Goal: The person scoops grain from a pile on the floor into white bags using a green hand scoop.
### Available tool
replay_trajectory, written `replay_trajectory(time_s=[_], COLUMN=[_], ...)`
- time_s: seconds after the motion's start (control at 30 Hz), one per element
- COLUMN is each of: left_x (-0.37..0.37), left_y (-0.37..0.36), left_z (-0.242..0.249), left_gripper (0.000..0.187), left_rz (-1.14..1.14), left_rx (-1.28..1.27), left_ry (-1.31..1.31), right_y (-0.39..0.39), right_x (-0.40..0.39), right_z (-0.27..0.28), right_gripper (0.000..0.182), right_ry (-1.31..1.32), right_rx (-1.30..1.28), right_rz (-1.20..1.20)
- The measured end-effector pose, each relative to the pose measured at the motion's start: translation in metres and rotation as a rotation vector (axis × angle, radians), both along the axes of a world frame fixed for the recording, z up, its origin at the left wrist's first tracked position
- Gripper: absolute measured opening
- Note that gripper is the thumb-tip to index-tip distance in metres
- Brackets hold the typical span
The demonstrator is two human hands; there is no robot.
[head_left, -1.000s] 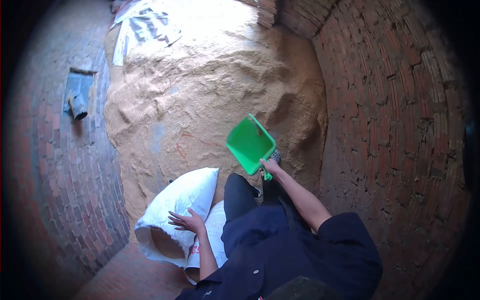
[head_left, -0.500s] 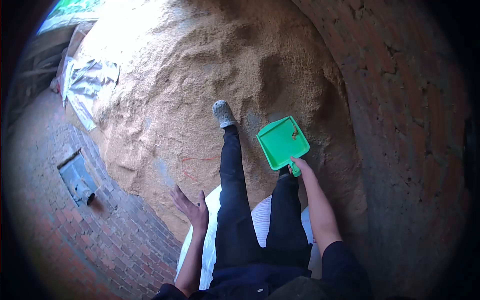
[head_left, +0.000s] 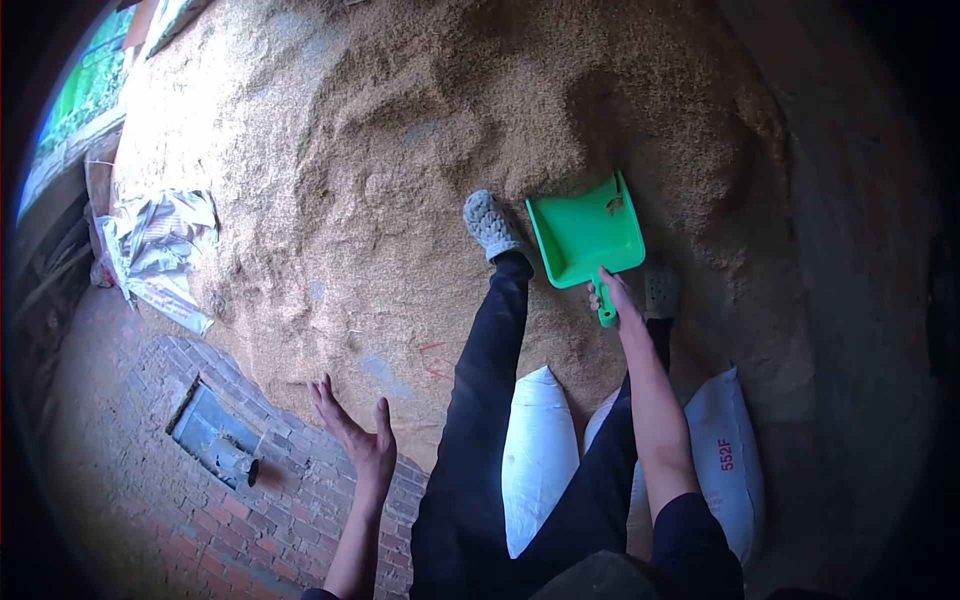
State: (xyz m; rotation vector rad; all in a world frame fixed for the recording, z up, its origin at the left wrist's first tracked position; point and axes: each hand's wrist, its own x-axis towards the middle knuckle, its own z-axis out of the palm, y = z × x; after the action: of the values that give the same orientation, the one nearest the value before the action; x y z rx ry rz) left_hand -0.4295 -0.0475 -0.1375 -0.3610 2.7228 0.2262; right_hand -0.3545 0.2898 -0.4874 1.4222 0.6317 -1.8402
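Note:
A green dustpan (head_left: 590, 235) is in my right hand (head_left: 618, 298), which wraps round its short handle. The pan's front edge meets the heap of grain (head_left: 480, 110), and a few husks cling inside its right corner. My left hand (head_left: 358, 435) is held out over the lower left edge of the heap, fingers spread and nothing in it. My grey woven-look shoe (head_left: 489, 222) rests on the grain left of the dustpan. The other shoe (head_left: 661, 290) is partly hidden beside my right forearm.
Filled white sacks stand at my legs, one white sack (head_left: 541, 450) between them and one printed sack (head_left: 727, 460) at right. A crumpled sack (head_left: 165, 240) lies at the heap's left edge. Brick wall (head_left: 300, 510) with a metal hatch (head_left: 215, 432) at lower left; another wall (head_left: 860, 250) at right.
The dustpan has moved up and slightly right, its front edge now against the grain. My left hand has shifted left and down. The view has shifted, showing more of the sacks.

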Motion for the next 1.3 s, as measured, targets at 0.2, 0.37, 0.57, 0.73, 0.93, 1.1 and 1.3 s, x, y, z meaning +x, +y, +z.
replay_trajectory(time_s=[0.2,0.37,0.57,0.73,0.93,1.1,1.3], left_x=[-0.032,-0.078,-0.257,-0.422,-0.440,-0.344,-0.239], left_y=[-0.057,-0.074,-0.038,0.036,0.113,0.137,0.175], left_z=[-0.013,-0.084,-0.294,-0.430,-0.455,-0.441,-0.400], left_gripper=[0.078,0.063,0.073,0.086,0.083,0.054,0.051], left_rz=[0.043,0.190,0.111,-0.102,-0.176,-0.510,-0.885], left_rx=[-0.005,0.244,0.515,0.483,0.253,0.427,0.480], left_ry=[0.042,-0.026,-0.066,0.119,0.027,0.080,-0.031], right_y=[-0.032,-0.050,-0.061,-0.064,-0.078,-0.110,-0.145], right_x=[-0.147,-0.200,-0.178,-0.151,-0.148,-0.124,-0.075], right_z=[-0.043,-0.058,-0.026,-0.001,-0.011,-0.027,-0.020], right_gripper=[0.026,0.024,0.025,0.026,0.023,0.024,0.025], right_ry=[0.280,0.284,0.205,0.085,0.115,0.252,0.226], right_rx=[-0.061,0.041,0.101,0.104,0.051,-0.013,0.004], right_rz=[-0.081,-0.035,-0.046,-0.058,-0.144,-0.345,-0.642])
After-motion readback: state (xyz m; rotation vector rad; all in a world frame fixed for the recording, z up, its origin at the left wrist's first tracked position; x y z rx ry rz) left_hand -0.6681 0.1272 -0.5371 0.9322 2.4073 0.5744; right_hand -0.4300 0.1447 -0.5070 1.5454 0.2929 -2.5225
